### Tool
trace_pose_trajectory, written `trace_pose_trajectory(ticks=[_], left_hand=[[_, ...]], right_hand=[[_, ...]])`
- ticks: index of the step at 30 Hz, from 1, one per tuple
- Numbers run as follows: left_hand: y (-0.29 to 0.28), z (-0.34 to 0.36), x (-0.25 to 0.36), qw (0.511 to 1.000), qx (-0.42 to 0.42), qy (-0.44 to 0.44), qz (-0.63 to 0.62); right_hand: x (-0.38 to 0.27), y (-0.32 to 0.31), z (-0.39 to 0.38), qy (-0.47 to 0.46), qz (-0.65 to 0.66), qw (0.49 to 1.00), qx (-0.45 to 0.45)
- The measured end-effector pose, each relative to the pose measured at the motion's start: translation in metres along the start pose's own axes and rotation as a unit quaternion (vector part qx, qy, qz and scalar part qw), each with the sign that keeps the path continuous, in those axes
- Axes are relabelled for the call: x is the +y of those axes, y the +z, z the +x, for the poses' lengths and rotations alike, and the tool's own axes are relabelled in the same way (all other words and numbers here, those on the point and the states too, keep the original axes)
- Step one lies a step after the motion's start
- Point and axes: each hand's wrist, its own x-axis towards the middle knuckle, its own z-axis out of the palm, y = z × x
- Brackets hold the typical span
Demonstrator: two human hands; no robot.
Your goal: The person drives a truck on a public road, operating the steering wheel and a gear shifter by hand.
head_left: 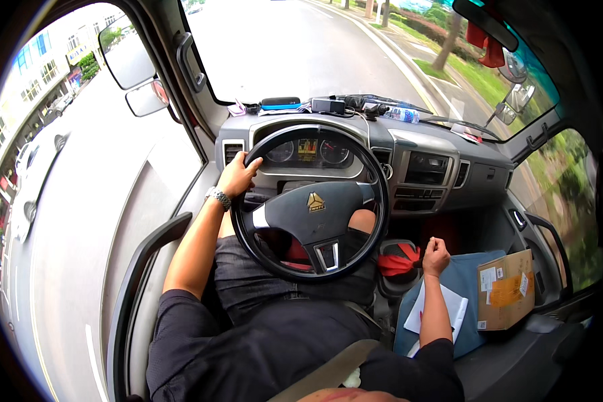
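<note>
My left hand (239, 175) is closed around the upper left of the black steering wheel (386, 201), a metal-banded watch (218, 197) on its wrist. My right hand (436, 257) is a fist with curled fingers, just right of a red and black cloth cover (399, 260) on the gear lever base. What the fist holds, if anything, is hidden. Below my right forearm lie white papers (454, 305) with a red pen against them, on a blue-grey seat pad (486, 262). A taped cardboard box (506, 290) sits to the right of the papers.
The dashboard (449, 144) carries a blue and black case (281, 104), a dark box-shaped device (327, 106), cables and a plastic bottle (402, 115). A seat belt (335, 368) crosses my body. Outside are the road (295, 47), a white car (37, 181) on the left and trees on the right.
</note>
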Motion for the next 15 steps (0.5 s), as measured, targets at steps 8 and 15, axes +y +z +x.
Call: trace_pose_trajectory(ticks=[8, 15], left_hand=[[0.015, -0.049, -0.027, 0.995, 0.076, -0.023, -0.064], [0.029, -0.061, -0.039, 0.983, 0.083, -0.034, -0.16]], right_hand=[[0.009, 0.001, -0.003, -0.005, 0.004, 1.0, 0.016], [0.011, 0.008, 0.007, 0.001, 0.0, 1.0, -0.01]])
